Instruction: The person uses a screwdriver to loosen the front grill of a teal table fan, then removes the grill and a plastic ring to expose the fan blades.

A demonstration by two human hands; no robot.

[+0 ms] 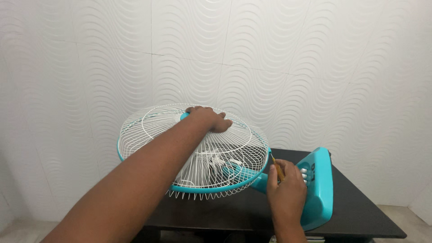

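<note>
Steadying is the step in hand, judged from the head view: the left hand (210, 119) lies palm-down, fingers spread and unclenched, pressing on top of the white wire fan cage with teal plastic rim (148, 130), which lies tipped over a black rectangular table (360, 211). Right hand (285, 191) sits just beside the teal fan neck (260, 182), fingers clenched around a slim yellow-handled screwdriver (277, 169), tip aimed toward the cage rim; the contact point is hidden. Teal fan base with white buttons (319, 184) stands on edge, touching the table, right of that hand. Behind is a white wavy-textured tiled wall (292, 54). Next move likely calls for a firm hold on the cage while the tool turns at the rim joint.
</note>
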